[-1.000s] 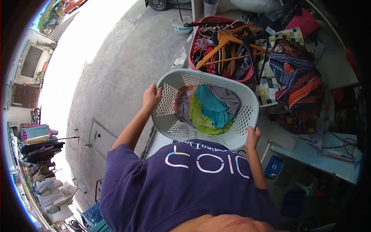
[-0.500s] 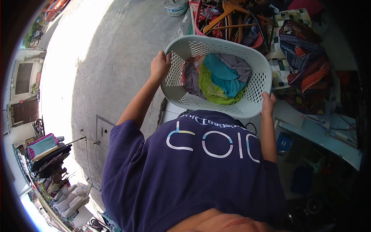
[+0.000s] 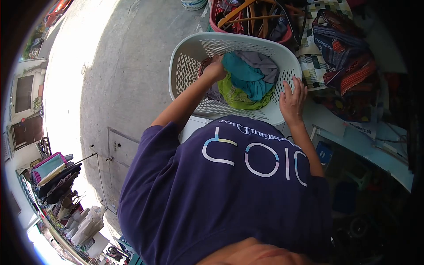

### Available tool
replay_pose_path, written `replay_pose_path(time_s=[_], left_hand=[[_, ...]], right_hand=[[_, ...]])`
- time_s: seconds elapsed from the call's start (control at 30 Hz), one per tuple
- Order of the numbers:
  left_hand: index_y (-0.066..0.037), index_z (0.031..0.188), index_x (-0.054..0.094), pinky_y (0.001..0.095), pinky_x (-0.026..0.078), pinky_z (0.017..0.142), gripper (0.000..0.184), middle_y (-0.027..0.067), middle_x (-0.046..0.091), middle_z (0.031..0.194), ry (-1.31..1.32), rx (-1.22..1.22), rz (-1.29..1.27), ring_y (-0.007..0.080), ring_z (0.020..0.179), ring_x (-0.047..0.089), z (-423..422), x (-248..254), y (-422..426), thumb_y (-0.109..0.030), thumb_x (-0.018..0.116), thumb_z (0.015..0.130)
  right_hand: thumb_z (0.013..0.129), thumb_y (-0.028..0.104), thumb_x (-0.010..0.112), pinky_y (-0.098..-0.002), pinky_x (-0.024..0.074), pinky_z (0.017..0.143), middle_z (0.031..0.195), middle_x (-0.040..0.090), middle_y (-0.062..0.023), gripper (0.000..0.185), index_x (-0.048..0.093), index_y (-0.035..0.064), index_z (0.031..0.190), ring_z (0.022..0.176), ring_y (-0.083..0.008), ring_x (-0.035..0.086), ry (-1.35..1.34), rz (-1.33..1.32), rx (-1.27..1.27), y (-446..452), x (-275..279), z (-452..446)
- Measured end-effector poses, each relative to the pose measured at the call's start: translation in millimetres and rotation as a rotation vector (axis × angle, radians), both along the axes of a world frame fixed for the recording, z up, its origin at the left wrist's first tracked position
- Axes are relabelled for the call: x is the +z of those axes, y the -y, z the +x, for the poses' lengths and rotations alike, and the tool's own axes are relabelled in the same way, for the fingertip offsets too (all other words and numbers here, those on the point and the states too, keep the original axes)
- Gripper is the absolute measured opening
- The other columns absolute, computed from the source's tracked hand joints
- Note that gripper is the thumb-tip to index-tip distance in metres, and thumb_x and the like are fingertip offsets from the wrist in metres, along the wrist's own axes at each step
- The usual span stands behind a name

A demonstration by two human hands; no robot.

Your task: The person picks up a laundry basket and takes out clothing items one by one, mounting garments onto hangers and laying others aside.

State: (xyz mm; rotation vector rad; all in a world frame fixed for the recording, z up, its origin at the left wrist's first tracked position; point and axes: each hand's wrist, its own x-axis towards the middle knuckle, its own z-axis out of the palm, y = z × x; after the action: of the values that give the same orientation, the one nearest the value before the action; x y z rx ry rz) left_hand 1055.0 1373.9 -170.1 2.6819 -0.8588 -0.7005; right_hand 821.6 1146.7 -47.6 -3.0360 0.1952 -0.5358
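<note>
A pale grey perforated laundry basket (image 3: 183, 48) stands in front of my body. Inside it lie a teal cloth (image 3: 243, 73), a lime green cloth (image 3: 238, 98), a grey cloth (image 3: 261, 64) and some reddish and mauve fabric. My left hand (image 3: 215, 70) reaches over the basket's left side onto the clothes, beside the teal cloth; its fingertips are hidden, so what it grips cannot be made out. My right hand (image 3: 293, 99) rests on the basket's right rim with its fingers spread, holding nothing.
Beyond the basket is a red basket (image 3: 216, 24) full of hangers (image 3: 245, 18). Patterned woven fabric (image 3: 342, 57) lies on a checkered cloth (image 3: 312, 70) at the right. A light blue table (image 3: 366, 154) stands at the lower right; clothes hang on a rack at far left.
My left hand has let go of the rim and moved right into the basket. My right hand has opened on the rim. The basket has shifted slightly left and away in view.
</note>
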Motion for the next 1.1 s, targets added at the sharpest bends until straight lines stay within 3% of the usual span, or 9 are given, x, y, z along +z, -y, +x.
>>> replay_pose_path(time_s=[0.1,0.2,0.3,0.4,0.5,0.63,0.87,1.0,1.1], left_hand=[[-0.003,0.112,0.058,0.0395,0.054,0.080,0.034,0.0163,0.065,0.106,-0.204,-0.099,0.062,0.0320,0.087,0.067,0.3,-92.9,10.6,-0.018,0.059,0.081],[-0.003,0.116,0.056,0.0396,0.055,0.081,0.037,0.0157,0.065,0.107,-0.702,0.621,-0.138,0.0308,0.086,0.068,-28.9,-95.8,25.2,-0.015,0.059,0.081],[-0.003,0.119,0.054,0.0397,0.055,0.081,0.040,0.0152,0.065,0.108,-0.997,0.864,-0.365,0.0296,0.085,0.068,-35.8,-59.9,32.2,-0.013,0.059,0.081],[-0.001,0.118,0.056,0.0371,0.054,0.082,0.040,0.0107,0.066,0.103,-1.248,0.665,-0.568,0.0214,0.093,0.066,-38.1,70.3,23.3,-0.013,0.060,0.080],[0.002,0.123,0.049,0.0366,0.055,0.084,0.042,0.0143,0.063,0.110,-1.281,0.407,-0.769,0.0241,0.095,0.066,-49.9,165.3,11.0,-0.007,0.056,0.083],[0.002,0.124,0.049,0.0361,0.054,0.085,0.040,0.0123,0.063,0.111,-1.304,0.142,-1.038,0.0212,0.102,0.063,-44.8,221.9,-15.0,-0.010,0.059,0.087],[0.009,0.120,0.053,0.0290,0.056,0.078,0.047,0.0149,0.066,0.103,-0.851,0.258,-0.688,0.0174,0.089,0.067,-15.5,217.3,-42.1,-0.030,0.059,0.094],[0.007,0.110,0.060,0.0275,0.054,0.078,0.038,0.0124,0.067,0.098,-0.766,0.251,-1.001,0.0159,0.085,0.066,-18.0,299.4,-50.6,-0.027,0.063,0.091],[0.003,0.112,0.059,0.0325,0.056,0.080,0.035,0.0137,0.066,0.104,-0.688,0.091,-1.427,0.0185,0.092,0.066,-11.5,348.8,-54.8,-0.025,0.062,0.092]], right_hand=[[0.080,0.010,0.065,-0.0490,0.0330,0.103,0.123,0.049,-0.0119,0.026,0.061,0.0062,0.105,0.124,-0.0304,0.042,-0.109,0.101,0.169,-1.8,-6.6,-2.0],[0.082,0.009,0.062,-0.0412,0.0451,0.091,0.109,0.059,-0.0128,0.018,0.063,0.0039,0.099,0.107,-0.0310,0.056,-0.277,0.327,0.231,1.7,-8.3,-2.8],[0.081,0.010,0.064,-0.0389,0.0473,0.083,0.104,0.061,-0.0133,0.024,0.062,0.0025,0.104,0.095,-0.0334,0.060,-0.258,0.358,0.179,5.1,-14.5,0.0],[0.078,0.013,0.068,-0.0391,0.0469,0.089,0.112,0.061,-0.0153,0.039,0.059,0.0019,0.114,0.105,-0.0344,0.058,-0.267,0.495,0.147,-5.1,-0.2,6.3],[0.075,0.007,0.066,-0.0378,0.0447,0.095,0.118,0.059,-0.0176,0.049,0.054,0.0012,0.123,0.114,-0.0338,0.055,-0.093,0.691,0.130,-39.2,-16.6,14.9],[0.072,-0.007,0.052,-0.0363,0.0448,0.095,0.121,0.057,-0.0200,0.053,0.051,-0.0025,0.124,0.114,-0.0353,0.056,-0.061,1.083,0.294,-50.2,14.6,35.6],[0.079,-0.005,0.053,-0.0365,0.0475,0.083,0.103,0.061,-0.0204,0.033,0.057,-0.0027,0.112,0.097,-0.0359,0.060,-0.048,0.706,0.347,-10.0,95.0,52.0],[0.095,0.007,0.052,-0.0250,0.0450,0.074,0.087,0.064,-0.0094,0.021,0.057,-0.0021,0.112,0.082,-0.0112,0.058,0.101,0.872,0.308,1.7,148.1,46.3],[0.098,0.015,0.052,-0.0195,0.0420,0.072,0.090,0.062,0.0011,0.026,0.058,-0.0025,0.116,0.081,-0.0032,0.051,0.303,0.967,0.298,9.9,198.3,57.5]])
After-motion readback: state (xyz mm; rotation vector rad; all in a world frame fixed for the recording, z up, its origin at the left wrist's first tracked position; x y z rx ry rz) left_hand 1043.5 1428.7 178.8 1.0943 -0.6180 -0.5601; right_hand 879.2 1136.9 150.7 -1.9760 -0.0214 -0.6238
